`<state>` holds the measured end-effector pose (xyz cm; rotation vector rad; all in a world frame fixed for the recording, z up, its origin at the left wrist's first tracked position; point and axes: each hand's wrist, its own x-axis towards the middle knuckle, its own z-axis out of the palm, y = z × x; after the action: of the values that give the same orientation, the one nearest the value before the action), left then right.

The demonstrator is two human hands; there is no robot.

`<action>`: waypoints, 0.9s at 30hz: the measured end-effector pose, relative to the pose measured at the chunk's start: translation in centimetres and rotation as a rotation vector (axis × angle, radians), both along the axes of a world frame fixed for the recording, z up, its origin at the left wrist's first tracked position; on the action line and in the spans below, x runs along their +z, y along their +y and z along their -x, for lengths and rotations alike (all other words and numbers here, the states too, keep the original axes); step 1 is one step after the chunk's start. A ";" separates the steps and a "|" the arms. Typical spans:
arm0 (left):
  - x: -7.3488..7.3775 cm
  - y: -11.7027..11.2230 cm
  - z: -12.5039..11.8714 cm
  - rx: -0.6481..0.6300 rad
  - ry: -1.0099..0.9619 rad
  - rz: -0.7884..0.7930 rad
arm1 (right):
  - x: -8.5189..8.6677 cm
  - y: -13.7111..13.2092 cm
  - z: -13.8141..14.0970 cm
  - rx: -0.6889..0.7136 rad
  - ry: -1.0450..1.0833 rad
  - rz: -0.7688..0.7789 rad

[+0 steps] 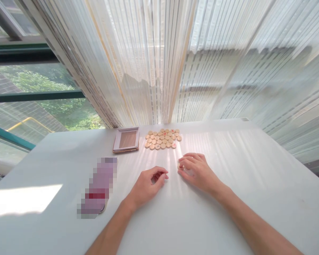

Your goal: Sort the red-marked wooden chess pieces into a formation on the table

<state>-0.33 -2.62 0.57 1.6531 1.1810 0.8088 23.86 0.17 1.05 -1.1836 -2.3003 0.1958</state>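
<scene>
So, right hand (198, 171): fingers curled in, tips pinching what looks like one piece (180, 165). On the left hand (149, 184) thumb and forefinger are almost closed, can't tell if anything's inside. My guess is it's mid-handling a single piece. The pile (163, 139) is just past the fingertips, with the box (126, 140) further left, so grabbing more needs a short forward reach. Markings are unreadable.

The round pale wooden discs (163, 138) look smooth and matt. The white table (255, 159) has a smooth, faintly glossy top. The shallow rectangular brown-floored tray (116, 141) seems wood-lined. The sheer white pleated curtains (159, 63) are thin cloth.
</scene>
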 end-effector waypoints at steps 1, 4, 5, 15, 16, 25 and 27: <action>0.0 0.0 0.0 -0.002 0.002 -0.002 | 0.0 0.0 0.0 0.002 0.004 -0.005; 0.1 0.0 0.0 -0.001 0.004 0.000 | -0.1 0.0 -0.1 0.009 0.017 -0.011; 0.0 0.0 -0.1 0.001 0.002 0.002 | -0.1 0.0 -0.1 0.011 0.018 -0.012; -0.1 0.1 -0.1 0.012 0.004 -0.021 | -0.3 0.1 -0.3 -0.001 0.072 -0.005; -0.1 0.1 -0.1 0.012 0.004 -0.021 | -0.4 0.1 -0.4 -0.018 0.099 -0.004; -0.1 0.2 -0.2 0.020 -0.031 -0.023 | 0.7 2.0 -0.3 -0.257 0.272 0.048; -0.2 0.2 -0.2 0.013 -0.043 -0.030 | 1.7 4.1 0.1 -0.209 0.188 0.021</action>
<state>-0.15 -2.44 0.35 1.6459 1.1559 0.8697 23.73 4.30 2.79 -1.3464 -2.0029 0.2430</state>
